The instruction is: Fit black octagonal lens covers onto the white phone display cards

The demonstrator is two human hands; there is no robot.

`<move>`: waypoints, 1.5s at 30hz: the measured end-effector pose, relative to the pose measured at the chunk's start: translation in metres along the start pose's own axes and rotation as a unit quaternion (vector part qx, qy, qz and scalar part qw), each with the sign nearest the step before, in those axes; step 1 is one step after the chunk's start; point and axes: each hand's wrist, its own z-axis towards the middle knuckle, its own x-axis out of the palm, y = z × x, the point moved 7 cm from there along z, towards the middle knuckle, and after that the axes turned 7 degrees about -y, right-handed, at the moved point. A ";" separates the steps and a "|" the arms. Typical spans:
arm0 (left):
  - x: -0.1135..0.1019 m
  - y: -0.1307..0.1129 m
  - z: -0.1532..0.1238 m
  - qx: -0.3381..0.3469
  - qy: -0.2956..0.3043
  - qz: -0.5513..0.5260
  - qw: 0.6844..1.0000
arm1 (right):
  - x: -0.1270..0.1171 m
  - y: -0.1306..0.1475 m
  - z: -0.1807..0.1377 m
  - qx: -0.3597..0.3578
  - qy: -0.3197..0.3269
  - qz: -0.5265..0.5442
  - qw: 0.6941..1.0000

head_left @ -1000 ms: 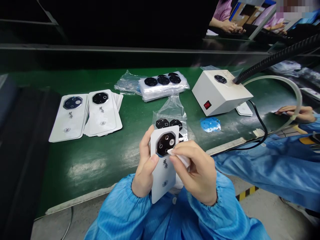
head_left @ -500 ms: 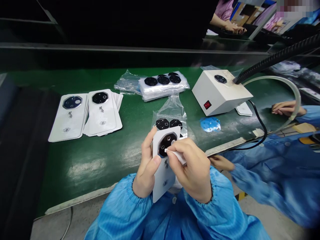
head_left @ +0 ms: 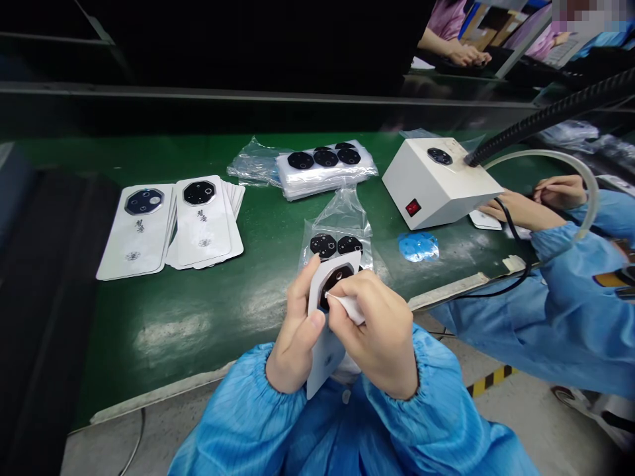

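Note:
My left hand (head_left: 295,330) is closed round the left edge of a white phone back cover (head_left: 323,377), held tilted up over the table's front edge. In my right hand (head_left: 374,324) a white folded wipe (head_left: 353,308) is pinched, its tip against the black octagonal camera panel (head_left: 337,277) of the cover. My fingers hide part of that panel. Just beyond the cover, a clear plastic sheet (head_left: 342,213) lies on the table with several black camera panels (head_left: 323,246) on it.
Stacked white back covers (head_left: 133,231) lie at left. Behind are bagged camera panels (head_left: 325,157). A white box (head_left: 441,188) with a red switch and black hose stands right, near blue film pieces (head_left: 418,246). A co-worker's arm (head_left: 520,210) reaches beside the box.
My left hand and the cover have shifted slightly right and turned, while the wipe's tip moved a little across the camera panel. The co-worker's arm at right has reached up to the box.

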 end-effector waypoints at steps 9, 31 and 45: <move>0.003 0.000 -0.001 0.010 0.033 0.009 0.999 | 0.003 0.002 0.002 -0.003 0.044 -0.012 0.999; -0.009 0.008 -0.003 -0.018 0.014 0.128 0.991 | 0.003 0.017 0.004 -0.123 0.077 -0.165 0.976; 0.001 -0.003 -0.003 -0.088 0.009 0.070 0.994 | -0.009 0.023 0.003 -0.187 -0.011 -0.201 0.962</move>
